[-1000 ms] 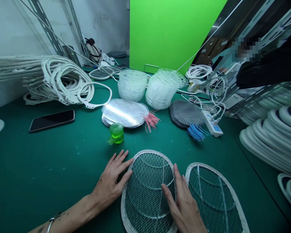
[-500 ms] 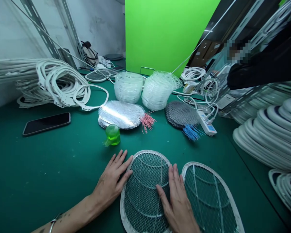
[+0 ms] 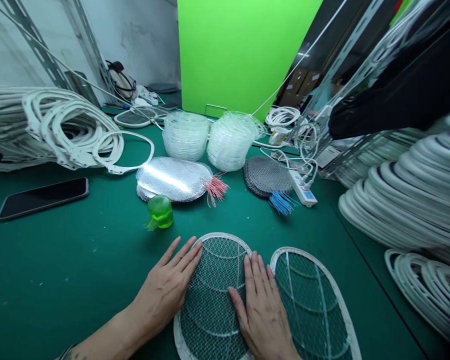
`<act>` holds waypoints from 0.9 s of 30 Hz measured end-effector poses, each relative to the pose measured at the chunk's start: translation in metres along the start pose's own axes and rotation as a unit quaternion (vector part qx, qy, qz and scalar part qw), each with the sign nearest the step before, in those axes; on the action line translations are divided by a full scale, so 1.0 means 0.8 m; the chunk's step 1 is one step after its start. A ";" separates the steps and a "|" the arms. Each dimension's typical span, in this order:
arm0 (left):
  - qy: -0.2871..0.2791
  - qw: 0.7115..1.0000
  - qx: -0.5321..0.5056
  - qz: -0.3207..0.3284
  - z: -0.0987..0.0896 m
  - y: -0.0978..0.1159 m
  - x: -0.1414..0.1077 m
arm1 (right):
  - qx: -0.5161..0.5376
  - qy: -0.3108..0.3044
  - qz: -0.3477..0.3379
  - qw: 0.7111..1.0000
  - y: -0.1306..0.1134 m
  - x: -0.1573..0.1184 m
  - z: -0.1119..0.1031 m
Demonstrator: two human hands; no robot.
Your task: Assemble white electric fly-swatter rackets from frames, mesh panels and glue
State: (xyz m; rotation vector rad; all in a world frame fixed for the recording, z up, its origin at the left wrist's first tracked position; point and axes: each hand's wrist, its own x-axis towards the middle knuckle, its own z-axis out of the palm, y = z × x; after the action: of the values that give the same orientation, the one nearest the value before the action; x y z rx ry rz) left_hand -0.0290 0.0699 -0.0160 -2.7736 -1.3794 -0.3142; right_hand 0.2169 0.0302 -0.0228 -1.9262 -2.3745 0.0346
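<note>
An oval white frame with mesh (image 3: 213, 305), like the head of an electric swatter, lies on the green table in front of me. My left hand (image 3: 167, 285) rests on its upper left rim, fingers stretched out and the thumb out of sight. On the right rim my right hand (image 3: 264, 310) lies flat, its thumb spread over the mesh. Just right of that hand is a second framed mesh oval (image 3: 311, 300), partly covered by it. A roll of green clear tape (image 3: 160, 211) stands beyond my left hand, its loose end sticking out.
Silvery mesh sheets (image 3: 172, 179) with red wires and dark mesh sheets (image 3: 267, 175) with blue wires lie farther back. Behind them stand stacked clear rings (image 3: 185, 136). White frames (image 3: 71, 130) and a phone (image 3: 45, 197) are left; a power strip (image 3: 303, 189) and piled white rings (image 3: 405, 195) are right.
The view has swung slightly right, so the table items appear farther left. My left hand's fingers have slid onto the rim and its thumb has gone from sight. The right hand stays on the frame.
</note>
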 end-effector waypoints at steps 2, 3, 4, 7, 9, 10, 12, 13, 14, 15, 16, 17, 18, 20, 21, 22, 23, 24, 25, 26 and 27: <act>0.018 1.000 0.012 0.011 0.000 0.008 0.006 | -0.011 0.005 -0.005 1.000 -0.002 0.001 -0.003; 0.027 0.999 0.014 0.013 0.000 0.014 0.010 | -0.017 0.008 -0.006 1.000 -0.003 0.002 -0.003; 0.035 0.999 0.015 0.015 0.000 0.021 0.016 | -0.022 0.013 -0.006 1.000 -0.003 0.002 -0.003; 0.042 0.999 0.007 0.024 0.006 0.042 0.034 | -0.031 0.023 -0.010 0.999 -0.004 0.000 0.002; 0.042 0.999 -0.006 0.021 0.015 0.052 0.044 | -0.024 0.018 -0.012 0.999 -0.005 -0.001 0.004; 0.042 0.999 -0.013 0.018 0.020 0.055 0.047 | -0.018 0.013 -0.011 1.000 -0.004 -0.001 0.005; 0.042 0.999 -0.024 0.013 0.029 0.057 0.051 | -0.001 -0.005 -0.008 1.000 -0.001 -0.001 0.001; 0.041 0.999 -0.027 0.011 0.032 0.057 0.052 | 0.011 -0.017 -0.010 1.000 0.001 -0.002 -0.003; 0.038 0.999 -0.030 0.011 0.033 0.056 0.052 | 0.023 -0.027 -0.011 0.999 0.005 -0.003 -0.009; 0.035 0.999 -0.032 0.010 0.034 0.056 0.052 | 0.032 -0.032 -0.014 0.999 0.010 -0.005 -0.016; 0.030 0.999 -0.035 0.008 0.034 0.057 0.052 | 0.036 -0.030 -0.018 0.999 0.016 -0.008 -0.023; 0.025 0.999 -0.037 0.005 0.033 0.058 0.053 | 0.033 -0.022 -0.025 0.999 0.021 -0.012 -0.030; 0.018 0.999 -0.041 0.002 0.032 0.059 0.054 | 0.021 -0.011 -0.041 0.999 0.027 -0.018 -0.036; 0.002 0.999 -0.048 0.003 0.030 0.061 0.057 | -0.012 0.010 -0.091 0.996 0.035 -0.032 -0.042; -0.006 0.999 -0.051 0.006 0.029 0.062 0.059 | -0.027 0.015 -0.122 0.992 0.037 -0.040 -0.042; -0.013 0.998 -0.055 0.010 0.029 0.063 0.060 | -0.039 0.018 -0.147 0.988 0.038 -0.047 -0.041; -0.018 0.998 -0.058 0.014 0.029 0.064 0.061 | -0.049 0.020 -0.162 0.985 0.037 -0.053 -0.037; -0.020 0.998 -0.062 0.018 0.028 0.064 0.062 | -0.057 0.022 -0.167 0.984 0.037 -0.058 -0.033; -0.019 0.997 -0.066 0.020 0.028 0.064 0.062 | -0.064 0.022 -0.165 0.984 0.035 -0.062 -0.029; -0.017 0.997 -0.070 0.020 0.028 0.063 0.062 | -0.069 0.021 -0.160 0.985 0.034 -0.065 -0.025; -0.012 0.997 -0.074 0.020 0.028 0.063 0.062 | -0.071 0.019 -0.154 0.985 0.034 -0.066 -0.022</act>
State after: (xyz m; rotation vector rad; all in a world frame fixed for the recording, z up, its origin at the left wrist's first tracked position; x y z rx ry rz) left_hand 0.0440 0.0809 -0.0249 -2.9284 -1.3559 -0.3982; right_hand 0.2554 -0.0169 -0.0094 -1.5709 -2.6829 -0.1950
